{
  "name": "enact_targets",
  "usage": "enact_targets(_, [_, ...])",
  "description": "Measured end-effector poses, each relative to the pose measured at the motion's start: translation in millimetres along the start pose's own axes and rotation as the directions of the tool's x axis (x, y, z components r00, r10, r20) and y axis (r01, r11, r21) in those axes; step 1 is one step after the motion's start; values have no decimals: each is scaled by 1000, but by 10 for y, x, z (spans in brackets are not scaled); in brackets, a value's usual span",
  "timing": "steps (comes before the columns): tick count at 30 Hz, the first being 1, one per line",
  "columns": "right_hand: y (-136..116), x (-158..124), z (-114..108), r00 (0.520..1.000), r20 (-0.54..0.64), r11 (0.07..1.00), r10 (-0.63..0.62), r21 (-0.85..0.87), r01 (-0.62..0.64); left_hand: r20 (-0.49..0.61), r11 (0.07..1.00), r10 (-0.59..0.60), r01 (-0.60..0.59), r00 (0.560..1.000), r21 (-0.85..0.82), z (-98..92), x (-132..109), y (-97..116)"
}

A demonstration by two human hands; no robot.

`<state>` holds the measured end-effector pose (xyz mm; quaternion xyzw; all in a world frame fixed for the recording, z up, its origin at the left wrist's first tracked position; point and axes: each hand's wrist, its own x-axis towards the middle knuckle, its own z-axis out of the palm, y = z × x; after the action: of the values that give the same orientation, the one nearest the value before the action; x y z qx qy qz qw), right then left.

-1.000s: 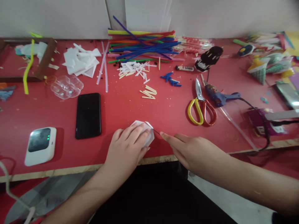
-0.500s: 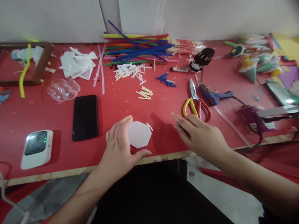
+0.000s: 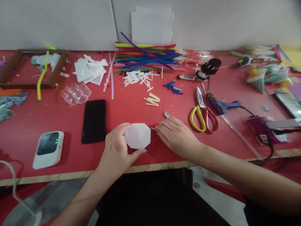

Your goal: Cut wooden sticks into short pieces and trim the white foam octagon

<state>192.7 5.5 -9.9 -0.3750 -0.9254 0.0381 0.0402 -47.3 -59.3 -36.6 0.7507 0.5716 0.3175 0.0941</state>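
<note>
A white octagonal paper piece is near the table's front edge, facing up. My left hand curves around its left side, fingers at the upper left and thumb along the lower edge, gripping it. Just right of the octagon, my right hand is closed, its fingertips pinching a small white paper strip. Beyond the right knuckles shows a small greyish flat piece; whether it belongs to something in the palm is hidden.
Scissors and a glue gun lie to the right. A black phone and a white device are at left. Cut stick pieces, blue bits, paper scraps and coloured pipe cleaners lie farther back.
My right hand has moved left, up to the octagon, and now pinches the small white strip that lay at its edge. The octagon is turned and tilted slightly in my left hand. The view has shifted.
</note>
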Motion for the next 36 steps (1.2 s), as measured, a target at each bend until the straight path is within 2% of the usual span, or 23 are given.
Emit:
enact_targets(2, [32, 108, 8, 999, 45, 1000, -28, -7, 28, -95, 998, -12, 6, 995, -65, -1, 23, -11])
enact_targets(4, [114, 273, -27, 997, 22, 997, -69, 19, 68, -193, 993, 2, -25, 981, -118, 2, 68, -3])
enact_targets(6, [248, 520, -107, 991, -111, 994, -69, 81, 78, -245, 990, 11, -45, 970, -131, 3, 143, 29])
enact_targets(8, [427, 845, -210, 957, -288, 992, 31, 128, 7, -261, 990, 20, -56, 965, -132, 6, 246, 79])
enact_targets(9, [526, 1026, -258, 936, -339, 989, 94, 141, -49, -280, 989, 32, -71, 960, -131, 12, 308, 103])
enact_targets(11, [713, 1381, -328, 908, -358, 971, 218, 170, -166, -341, 986, 69, -117, 937, -122, 37, 451, 139])
enact_targets(13, [843, 1658, -348, 898, -252, 922, 362, 236, -306, -410, 980, 111, -168, 905, -107, 67, 614, 149])
enact_targets(15, [874, 1784, -328, 895, -208, 900, 395, 280, -333, -450, 976, 129, -194, 884, -100, 83, 782, 139])
enact_targets(17, [797, 1730, -292, 889, -197, 876, 413, 353, -328, -472, 978, 111, -181, 875, -105, 72, 934, 121])
enact_targets(19, [645, 1521, -267, 882, -181, 819, 436, 487, -305, -479, 979, 109, -178, 871, -102, 47, 1046, 99])
enact_targets(20, [561, 1380, -265, 889, -126, 657, 440, 720, -223, -476, 977, 120, -188, 871, -97, 39, 1083, 86])
enact_targets(21, [482, 1231, -272, 900, -69, 475, 430, 865, -161, -470, 974, 138, -204, 872, -93, 39, 1107, 72])
enact_targets(22, [416, 1084, -285, 912, -34, 358, 409, 925, -126, -458, 969, 159, -226, 875, -97, 51, 1118, 58])
enact_targets(23, [366, 950, -304, 912, -34, 323, 410, 940, -110, -445, 961, 178, -252, 878, -113, 74, 1119, 43])
enact_targets(26, [325, 685, -357, 901, -30, 356, 433, 924, -140, -406, 903, 154, -295, 901, -313, 201, 1085, 14])
enact_targets(27, [340, 644, -361, 901, -23, 355, 434, 923, -147, -395, 857, 77, -264, 915, -443, 247, 1074, 11])
enact_targets(29, [387, 607, -335, 895, -16, 316, 445, 938, -141, -277, 691, -141, -106, 951, -715, 319, 1065, 10])
enact_targets(30, [411, 601, -306, 888, -17, 293, 460, 947, -134, -184, 589, -259, 3, 948, -808, 339, 1069, 10])
enact_targets(32, [451, 592, -228, 870, -22, 261, 493, 958, -123, 4, 403, -415, 188, 910, -896, 351, 1090, 8])
enact_targets(34, [474, 574, -149, 859, -27, 242, 512, 963, -114, 111, 296, -467, 274, 877, -915, 339, 1114, 3])
enact_targets(36, [485, 553, -92, 856, -38, 233, 515, 968, -97, 142, 243, -479, 287, 866, -927, 324, 1128, 0])
